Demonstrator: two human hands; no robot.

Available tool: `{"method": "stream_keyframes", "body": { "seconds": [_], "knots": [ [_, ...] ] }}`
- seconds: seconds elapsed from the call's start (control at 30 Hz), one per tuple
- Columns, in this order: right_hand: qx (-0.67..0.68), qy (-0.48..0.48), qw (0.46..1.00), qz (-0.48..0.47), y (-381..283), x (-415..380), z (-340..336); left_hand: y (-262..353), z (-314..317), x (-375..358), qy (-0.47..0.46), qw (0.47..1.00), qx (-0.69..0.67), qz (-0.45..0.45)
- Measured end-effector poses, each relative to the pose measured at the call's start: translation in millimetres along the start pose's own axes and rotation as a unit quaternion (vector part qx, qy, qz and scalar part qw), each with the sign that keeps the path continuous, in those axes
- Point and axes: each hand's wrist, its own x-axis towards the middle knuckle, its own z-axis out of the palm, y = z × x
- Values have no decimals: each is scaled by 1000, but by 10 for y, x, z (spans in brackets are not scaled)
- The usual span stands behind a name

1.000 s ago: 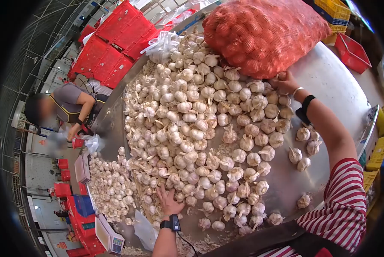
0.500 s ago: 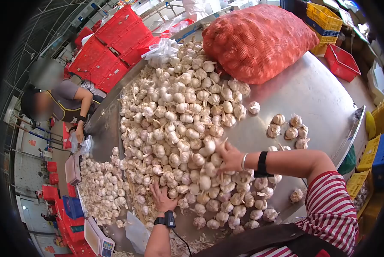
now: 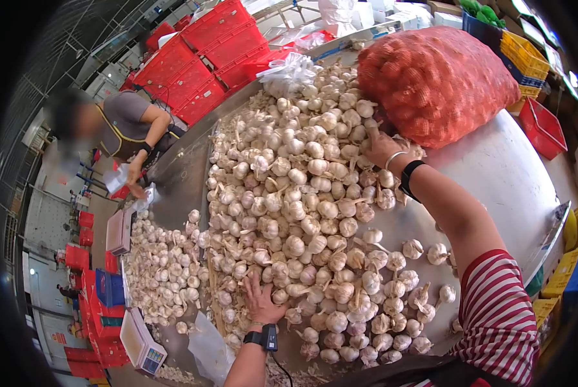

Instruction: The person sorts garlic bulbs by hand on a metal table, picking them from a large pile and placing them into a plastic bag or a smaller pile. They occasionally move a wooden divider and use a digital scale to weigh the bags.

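A broad heap of whole garlic bulbs [image 3: 302, 187] covers the metal table in front of me. My left hand [image 3: 263, 302] lies open at the heap's near left side, fingers spread over the bulbs and wearing a dark wrist device. Reaching across to the heap's far right edge, my right hand [image 3: 384, 149] touches bulbs beside the red mesh sack [image 3: 440, 84]. Its thumb side shows apart; the other fingers are partly hidden. No bulb is visibly gripped in either hand. The sack is full and bulging.
Left of a divider lies a second group of smaller bulbs [image 3: 166, 264], near two scales [image 3: 142, 342]. A co-worker [image 3: 131, 122] stands at the far left, handling a plastic bag. Red crates [image 3: 215, 45] are stacked behind. Yellow crates [image 3: 524, 55] stand at right.
My right hand has moved from the heap's middle to its far right edge by the sack. My left hand stays on the near bulbs. The whole view has shifted rightward in the frame.
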Motion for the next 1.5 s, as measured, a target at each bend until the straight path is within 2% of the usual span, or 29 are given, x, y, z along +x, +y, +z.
{"method": "stream_keyframes", "body": {
  "seconds": [0.07, 0.13, 0.27, 0.33, 0.37, 0.4, 0.47, 0.53, 0.6, 0.67, 0.73, 0.77, 0.87, 0.9, 1.0, 1.07, 1.13, 1.23, 1.27, 1.33, 1.5],
  "knots": [
    [11, 8, 996, 83, -50, 43, 127, 4, -7, -6, 14, 1000, -12, 19],
    [35, 17, 997, 74, 73, 112, 366, 22, -39, -11, 16, 1000, -20, 14],
    [-21, 43, 998, 38, 108, -162, 490, 34, -58, 19, 15, 1000, -20, 18],
    [89, -22, 994, 58, -53, -381, 419, 33, -7, 11, 21, 999, -27, 27],
    [102, -28, 993, 55, -70, -462, 477, 18, 2, 19, 27, 999, -33, 28],
    [130, -64, 985, 98, -165, -510, 445, 13, -3, 37, 34, 998, -40, 28],
    [196, -64, 977, 58, -110, -541, 671, 26, -42, 22, 35, 997, -36, 51],
    [232, -78, 966, 83, -139, -525, 651, 62, -74, 27, 20, 999, -40, 27],
    [174, -66, 976, 115, -478, -718, 293, 34, -31, 24, 54, 996, -36, 58],
    [198, -47, 971, 125, -407, -640, 474, 8, -9, 24, 55, 996, -39, 61],
    [256, -18, 961, 101, -313, -634, 665, 27, -56, 22, 50, 996, -33, 64],
    [355, -23, 930, 90, -287, -674, 714, 36, -74, 14, 45, 997, -28, 53],
    [363, -31, 921, 135, -348, -882, 674, 33, -81, 9, 48, 996, -33, 60],
    [304, -21, 942, 138, -391, -958, 628, 47, -81, -2, 48, 996, -38, 64],
    [308, 13, 947, 94, -446, -1103, 639, -20, -62, -8, 45, 996, -48, 66],
    [261, 30, 960, 95, -271, -1016, 831, 12, -136, -17, 17, 997, -53, 46],
    [298, 69, 946, 107, -420, -1035, 784, -17, -103, -18, 33, 995, -76, 53],
    [279, 75, 947, 140, -633, -861, 728, 0, -119, 0, 36, 996, -67, 52],
    [279, 70, 947, 139, -652, -762, 729, 13, -132, 18, 34, 996, -67, 47],
    [260, 46, 944, 196, -602, -584, 810, 24, -176, 27, -1, 999, -45, 31],
    [275, -9, 948, 162, -623, -834, 722, 45, -177, 40, 8, 998, -60, 31]
  ]
}}
